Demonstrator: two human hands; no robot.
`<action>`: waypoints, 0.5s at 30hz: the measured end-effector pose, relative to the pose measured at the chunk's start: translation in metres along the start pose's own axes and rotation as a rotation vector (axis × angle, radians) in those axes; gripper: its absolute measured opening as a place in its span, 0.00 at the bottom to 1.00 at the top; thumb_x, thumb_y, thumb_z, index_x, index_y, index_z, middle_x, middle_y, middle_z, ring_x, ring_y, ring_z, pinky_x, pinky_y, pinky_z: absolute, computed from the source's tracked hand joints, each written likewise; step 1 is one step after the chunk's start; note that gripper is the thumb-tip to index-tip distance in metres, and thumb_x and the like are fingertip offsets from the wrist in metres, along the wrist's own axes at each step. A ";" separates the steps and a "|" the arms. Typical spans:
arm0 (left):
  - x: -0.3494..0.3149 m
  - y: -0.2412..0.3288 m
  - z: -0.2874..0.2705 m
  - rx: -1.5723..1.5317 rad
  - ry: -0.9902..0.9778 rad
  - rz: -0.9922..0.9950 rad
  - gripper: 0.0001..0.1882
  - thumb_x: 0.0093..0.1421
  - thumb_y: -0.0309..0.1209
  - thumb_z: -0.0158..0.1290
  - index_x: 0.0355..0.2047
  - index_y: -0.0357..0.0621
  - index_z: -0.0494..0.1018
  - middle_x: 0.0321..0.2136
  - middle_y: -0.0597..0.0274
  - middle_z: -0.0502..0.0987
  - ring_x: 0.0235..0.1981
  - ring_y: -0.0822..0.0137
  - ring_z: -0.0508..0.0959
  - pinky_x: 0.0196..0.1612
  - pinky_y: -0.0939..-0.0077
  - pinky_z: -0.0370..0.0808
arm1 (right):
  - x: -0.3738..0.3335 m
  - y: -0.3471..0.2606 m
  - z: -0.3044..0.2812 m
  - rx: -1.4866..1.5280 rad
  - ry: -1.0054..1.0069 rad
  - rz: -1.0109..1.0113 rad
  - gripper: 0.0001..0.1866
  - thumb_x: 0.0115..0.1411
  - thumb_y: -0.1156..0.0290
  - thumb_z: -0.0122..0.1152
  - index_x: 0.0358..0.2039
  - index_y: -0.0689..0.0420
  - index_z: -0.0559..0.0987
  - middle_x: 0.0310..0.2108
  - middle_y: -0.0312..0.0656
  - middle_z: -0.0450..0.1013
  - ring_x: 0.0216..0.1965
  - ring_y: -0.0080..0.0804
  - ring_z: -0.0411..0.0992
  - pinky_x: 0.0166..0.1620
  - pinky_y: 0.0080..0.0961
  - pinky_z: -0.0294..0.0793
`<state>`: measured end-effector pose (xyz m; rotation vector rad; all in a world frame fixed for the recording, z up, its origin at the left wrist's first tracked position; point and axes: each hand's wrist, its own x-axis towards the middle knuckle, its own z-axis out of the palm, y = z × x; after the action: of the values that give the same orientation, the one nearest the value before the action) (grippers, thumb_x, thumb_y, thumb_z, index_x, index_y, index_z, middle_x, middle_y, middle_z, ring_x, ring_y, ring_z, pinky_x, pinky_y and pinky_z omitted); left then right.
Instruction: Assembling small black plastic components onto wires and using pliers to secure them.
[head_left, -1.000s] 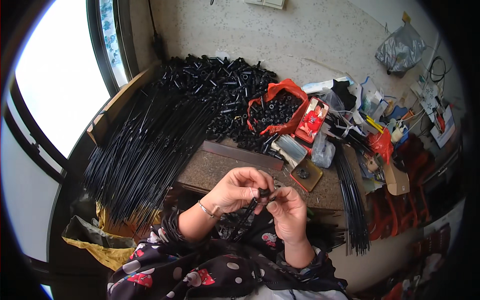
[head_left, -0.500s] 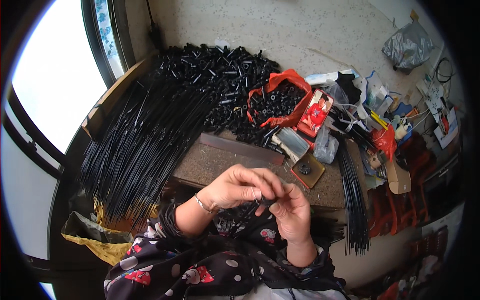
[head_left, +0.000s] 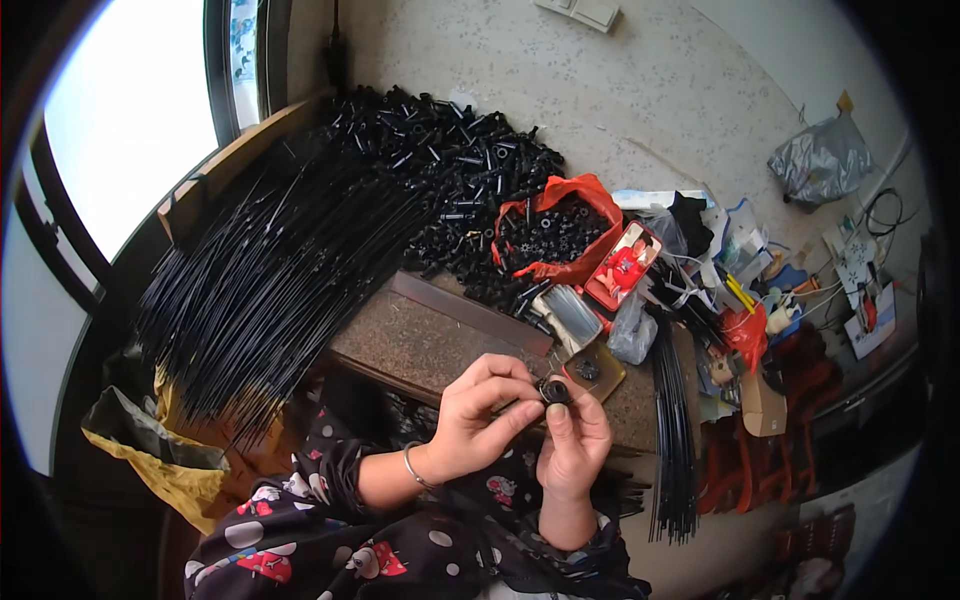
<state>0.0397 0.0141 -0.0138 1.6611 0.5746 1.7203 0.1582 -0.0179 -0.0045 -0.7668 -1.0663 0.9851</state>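
Note:
Above the near edge of the table, my right hand (head_left: 572, 440) pinches a small round black part (head_left: 555, 392) with a hole in its middle, thumb below and fingers behind. My left hand (head_left: 488, 415), a bracelet at its wrist, is closed with thumb and fingertips against the part's left side. Whatever lies between the left fingertips is too small to make out. Just behind the hands is a shallow yellowish tray (head_left: 607, 372) holding another black round piece (head_left: 587, 370). A clear box of thin, pale pins (head_left: 573, 318) lies behind that.
Long black rods (head_left: 270, 270) cover the table's left. Black tubular parts (head_left: 440, 150) are heaped at the back, beside a red bag (head_left: 597, 190) of black rings. A phone (head_left: 622, 266) leans there. More rods (head_left: 675, 440) overhang the right edge. A flat metal strip (head_left: 470, 312) crosses the table.
Both hands have come a little lower and to the right in the picture, and the view has shifted. The black part is now turned so its round, holed face shows.

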 end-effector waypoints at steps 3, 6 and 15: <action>-0.003 -0.002 0.002 -0.116 0.077 -0.090 0.04 0.51 0.19 0.55 0.29 0.37 0.74 0.36 0.57 0.71 0.33 0.69 0.70 0.35 0.81 0.69 | -0.003 0.006 0.004 -0.008 0.042 -0.051 0.15 0.55 0.80 0.56 0.45 0.66 0.72 0.40 0.43 0.72 0.37 0.26 0.70 0.45 0.17 0.68; -0.004 0.001 0.000 -0.198 0.076 -0.150 0.04 0.51 0.19 0.56 0.29 0.36 0.74 0.36 0.57 0.71 0.32 0.70 0.70 0.35 0.81 0.69 | -0.004 0.005 0.003 0.037 0.038 -0.044 0.15 0.55 0.80 0.57 0.44 0.67 0.73 0.39 0.43 0.72 0.37 0.25 0.70 0.45 0.17 0.68; 0.002 0.007 -0.020 -0.534 -0.088 -0.485 0.06 0.50 0.20 0.58 0.30 0.36 0.74 0.35 0.59 0.72 0.30 0.72 0.70 0.34 0.82 0.69 | 0.000 -0.010 -0.001 -0.121 -0.039 -0.050 0.13 0.52 0.80 0.61 0.40 0.66 0.75 0.34 0.40 0.71 0.33 0.23 0.69 0.41 0.15 0.68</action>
<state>0.0194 0.0136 -0.0096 1.1009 0.3881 1.2907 0.1616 -0.0220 0.0038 -0.8176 -1.1817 0.9023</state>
